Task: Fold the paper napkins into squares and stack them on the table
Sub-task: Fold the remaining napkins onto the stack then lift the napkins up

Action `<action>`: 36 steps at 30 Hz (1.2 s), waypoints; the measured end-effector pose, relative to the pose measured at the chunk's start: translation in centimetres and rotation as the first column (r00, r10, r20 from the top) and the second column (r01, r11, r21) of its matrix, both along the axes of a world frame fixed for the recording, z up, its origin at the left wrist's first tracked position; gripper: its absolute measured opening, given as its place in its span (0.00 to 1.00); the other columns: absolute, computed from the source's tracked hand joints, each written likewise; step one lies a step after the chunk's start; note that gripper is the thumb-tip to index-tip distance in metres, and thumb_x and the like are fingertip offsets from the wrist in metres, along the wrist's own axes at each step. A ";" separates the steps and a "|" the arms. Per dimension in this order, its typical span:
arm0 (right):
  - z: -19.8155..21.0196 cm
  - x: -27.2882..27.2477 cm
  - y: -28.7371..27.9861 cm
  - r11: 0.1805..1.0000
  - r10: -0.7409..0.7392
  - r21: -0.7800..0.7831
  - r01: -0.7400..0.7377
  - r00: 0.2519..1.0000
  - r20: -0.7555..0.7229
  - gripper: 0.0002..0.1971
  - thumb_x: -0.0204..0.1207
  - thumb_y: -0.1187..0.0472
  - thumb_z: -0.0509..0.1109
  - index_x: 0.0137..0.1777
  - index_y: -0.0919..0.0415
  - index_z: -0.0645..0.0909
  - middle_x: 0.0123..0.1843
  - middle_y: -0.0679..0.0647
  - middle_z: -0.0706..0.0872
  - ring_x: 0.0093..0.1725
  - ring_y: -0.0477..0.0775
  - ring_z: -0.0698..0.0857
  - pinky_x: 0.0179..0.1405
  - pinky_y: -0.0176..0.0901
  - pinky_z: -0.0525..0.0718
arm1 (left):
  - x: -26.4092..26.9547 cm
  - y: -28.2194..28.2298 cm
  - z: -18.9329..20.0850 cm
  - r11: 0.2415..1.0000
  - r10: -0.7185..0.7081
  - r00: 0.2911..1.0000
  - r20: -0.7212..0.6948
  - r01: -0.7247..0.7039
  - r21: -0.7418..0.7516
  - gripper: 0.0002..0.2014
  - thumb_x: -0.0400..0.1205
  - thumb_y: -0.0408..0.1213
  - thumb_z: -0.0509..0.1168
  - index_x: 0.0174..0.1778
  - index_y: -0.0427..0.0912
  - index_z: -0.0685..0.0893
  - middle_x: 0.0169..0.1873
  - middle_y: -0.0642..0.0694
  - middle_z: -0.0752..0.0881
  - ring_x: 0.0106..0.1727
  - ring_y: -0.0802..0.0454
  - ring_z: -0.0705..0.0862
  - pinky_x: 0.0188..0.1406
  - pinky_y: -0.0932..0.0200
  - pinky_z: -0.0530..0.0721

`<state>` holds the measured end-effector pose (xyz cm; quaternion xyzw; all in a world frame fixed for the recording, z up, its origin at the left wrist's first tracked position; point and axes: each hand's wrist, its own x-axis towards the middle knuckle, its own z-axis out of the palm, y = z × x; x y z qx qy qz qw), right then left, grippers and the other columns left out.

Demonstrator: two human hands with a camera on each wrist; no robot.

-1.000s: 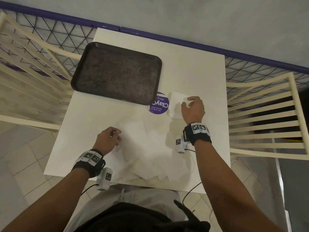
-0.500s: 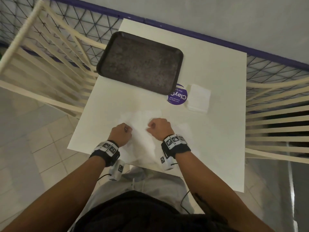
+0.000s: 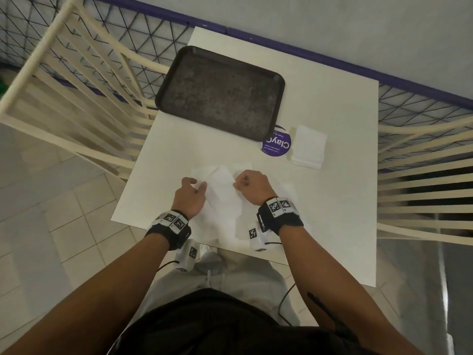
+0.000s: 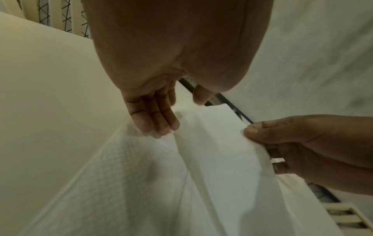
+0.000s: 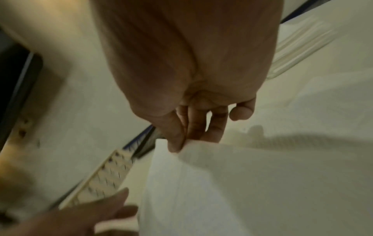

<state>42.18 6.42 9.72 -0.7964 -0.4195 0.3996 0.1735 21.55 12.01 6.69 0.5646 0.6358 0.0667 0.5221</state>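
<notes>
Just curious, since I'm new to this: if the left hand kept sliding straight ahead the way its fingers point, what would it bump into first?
Probably the dark tray. The left hand points away from the person across bare table, though depth is hard to judge.

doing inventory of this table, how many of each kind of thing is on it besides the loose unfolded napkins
dark tray: 1
purple round sticker: 1
stack of folded napkins: 1
total: 3
</notes>
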 end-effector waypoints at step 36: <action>2.6 2.7 -1.9 0.930 -0.120 0.335 0.149 0.987 -0.106 0.09 0.77 0.55 0.79 0.56 0.52 0.93 0.47 0.51 0.89 0.45 0.49 0.82 0.43 0.27 0.76 | 3.4 1.7 3.7 0.940 -0.214 0.943 0.253 0.128 0.317 0.04 0.81 0.43 0.77 0.47 0.59 0.93 0.39 0.49 0.91 0.42 0.49 0.88 0.50 0.59 0.85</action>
